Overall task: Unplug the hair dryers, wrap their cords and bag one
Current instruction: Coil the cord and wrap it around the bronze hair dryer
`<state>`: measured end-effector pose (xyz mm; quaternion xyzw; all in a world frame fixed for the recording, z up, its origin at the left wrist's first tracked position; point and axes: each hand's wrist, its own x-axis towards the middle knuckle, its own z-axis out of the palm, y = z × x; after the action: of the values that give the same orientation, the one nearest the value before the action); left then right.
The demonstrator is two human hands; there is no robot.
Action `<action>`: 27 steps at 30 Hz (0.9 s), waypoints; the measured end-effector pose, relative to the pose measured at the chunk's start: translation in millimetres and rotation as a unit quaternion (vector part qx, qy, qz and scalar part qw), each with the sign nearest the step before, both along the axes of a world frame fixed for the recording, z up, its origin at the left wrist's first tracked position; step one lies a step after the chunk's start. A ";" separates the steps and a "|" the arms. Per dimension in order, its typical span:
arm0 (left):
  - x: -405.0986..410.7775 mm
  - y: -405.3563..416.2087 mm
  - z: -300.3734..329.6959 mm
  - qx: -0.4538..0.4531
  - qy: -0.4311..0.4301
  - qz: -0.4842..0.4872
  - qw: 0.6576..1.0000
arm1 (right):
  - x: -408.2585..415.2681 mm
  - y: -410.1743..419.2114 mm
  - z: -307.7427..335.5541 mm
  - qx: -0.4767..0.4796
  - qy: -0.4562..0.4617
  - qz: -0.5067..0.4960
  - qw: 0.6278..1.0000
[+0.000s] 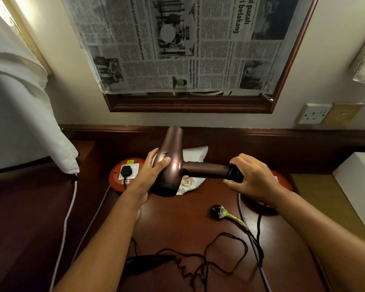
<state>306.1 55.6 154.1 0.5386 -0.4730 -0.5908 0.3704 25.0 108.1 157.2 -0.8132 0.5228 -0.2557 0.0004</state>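
A bronze-brown hair dryer (173,163) is held above the dark wooden table (177,218), its handle pointing right. My left hand (154,171) grips its body. My right hand (251,178) is closed around the black cord end of the handle. Its unplugged black plug (217,210) lies on the table, with loose black cord (226,249) trailing toward me. A white cloth bag (193,157) lies under the dryer. A second, black hair dryer (143,261) rests near the front edge. Another black plug (125,171) sits in a socket on a red round base (116,182).
A framed mirror covered in newspaper (177,45) hangs on the wall behind. A wall socket (314,113) is at the right. White boxes (358,182) stand at the right edge, a white cloth (19,114) hangs at the left. White cables (65,224) run across the table.
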 end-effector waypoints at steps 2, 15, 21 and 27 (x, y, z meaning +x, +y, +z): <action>2.5 1.7 -4.0 -0.005 0.001 -0.015 1.000 | 0.4 -0.5 -3.2 0.007 0.001 0.004 1.000; 1.7 17.6 -13.4 -0.052 0.025 0.108 0.992 | 25.4 1.4 -26.7 0.010 0.030 -0.077 0.996; 18.2 17.7 -22.4 -0.074 0.034 0.160 0.984 | 64.0 7.0 -16.8 0.076 0.015 -0.134 0.988; 38.7 11.8 -24.3 -0.097 0.029 0.192 0.976 | 111.8 14.1 -2.9 0.183 -0.233 -0.238 0.925</action>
<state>344.8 67.4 129.8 0.5637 -0.4051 -0.4750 0.5409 136.8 122.2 154.3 -0.5684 0.7237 -0.3302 0.2100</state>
